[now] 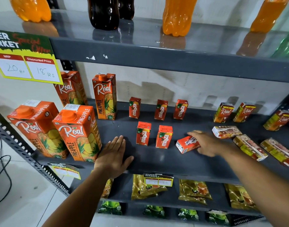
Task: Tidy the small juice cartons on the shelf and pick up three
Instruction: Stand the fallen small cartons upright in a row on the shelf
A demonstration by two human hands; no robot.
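Note:
Small red Maaza cartons stand on the grey shelf (157, 163): three in a back row (161, 109) and two in front (164, 136). Another small Maaza carton (185, 145) lies on its side to their right, and my right hand (206, 143) rests on it with fingers curled over its far end. My left hand (113, 154) lies flat, palm down, on the shelf's front edge, holding nothing. At the right, small Real cartons stand in the back row (223, 112), and several more lie tipped over (250, 147) nearer the front.
Tall Real pineapple cartons (76, 131) stand at the shelf's left. Above, a shelf holds orange and dark soda bottles (177, 17). A yellow price sign (26, 66) hangs at upper left. Snack packets (193, 190) fill the shelf below.

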